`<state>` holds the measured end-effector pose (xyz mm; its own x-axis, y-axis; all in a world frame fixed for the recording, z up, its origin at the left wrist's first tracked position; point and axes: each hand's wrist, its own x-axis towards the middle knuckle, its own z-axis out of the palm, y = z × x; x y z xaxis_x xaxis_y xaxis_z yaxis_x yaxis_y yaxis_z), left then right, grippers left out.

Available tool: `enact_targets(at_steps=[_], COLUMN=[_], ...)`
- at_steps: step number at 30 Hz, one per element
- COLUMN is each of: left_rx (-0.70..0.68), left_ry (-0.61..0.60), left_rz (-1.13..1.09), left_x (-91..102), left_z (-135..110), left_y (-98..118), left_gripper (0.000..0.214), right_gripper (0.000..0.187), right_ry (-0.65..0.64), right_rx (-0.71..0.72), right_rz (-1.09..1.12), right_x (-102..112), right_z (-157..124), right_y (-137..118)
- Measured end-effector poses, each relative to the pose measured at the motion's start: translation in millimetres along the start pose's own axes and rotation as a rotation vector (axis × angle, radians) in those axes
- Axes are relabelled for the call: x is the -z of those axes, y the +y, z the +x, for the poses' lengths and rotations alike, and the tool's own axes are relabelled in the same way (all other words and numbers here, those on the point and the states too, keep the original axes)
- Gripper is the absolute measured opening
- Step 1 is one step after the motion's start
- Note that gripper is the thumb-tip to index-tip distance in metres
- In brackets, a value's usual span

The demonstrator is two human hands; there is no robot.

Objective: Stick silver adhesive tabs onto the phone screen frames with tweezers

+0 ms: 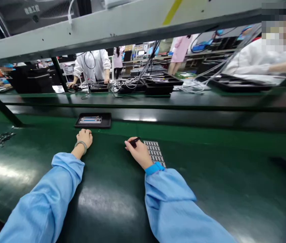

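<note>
My left hand rests curled in a loose fist on the dark green bench mat, gripping nothing I can see, with a grey bracelet around its wrist. My right hand pinches a small black tool, its tip hidden by my fingers, just beside a grey gridded sheet of tiny squares, which reaches my blue cuff. Ahead, apart from both hands, lies a shallow black tray holding a flat device, too blurred to identify.
</note>
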<state>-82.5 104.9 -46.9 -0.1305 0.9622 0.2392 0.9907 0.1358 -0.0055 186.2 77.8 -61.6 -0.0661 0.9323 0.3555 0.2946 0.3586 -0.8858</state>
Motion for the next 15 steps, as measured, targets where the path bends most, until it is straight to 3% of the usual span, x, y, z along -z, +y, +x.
enact_targets(at_steps=[5,10,15], left_rx=[0.076,0.248,0.285], left_ry=[0.028,0.048,0.081], left_rz=[-0.085,-0.171,-0.292], left_x=[-14.8,-20.8,-22.9], left_z=[19.6,41.2,44.3], left_y=[-17.9,-50.3,-55.0], left_gripper=[0.03,0.031,0.033], right_gripper=[0.022,0.038,0.043], right_ry=[-0.07,-0.128,-0.158], right_rx=[-0.04,-0.286,-0.308], right_rz=[-0.024,0.18,0.097], right_x=[0.1,2.1,0.5], right_z=[1.8,11.1,18.3], right_y=[0.9,7.9,10.3])
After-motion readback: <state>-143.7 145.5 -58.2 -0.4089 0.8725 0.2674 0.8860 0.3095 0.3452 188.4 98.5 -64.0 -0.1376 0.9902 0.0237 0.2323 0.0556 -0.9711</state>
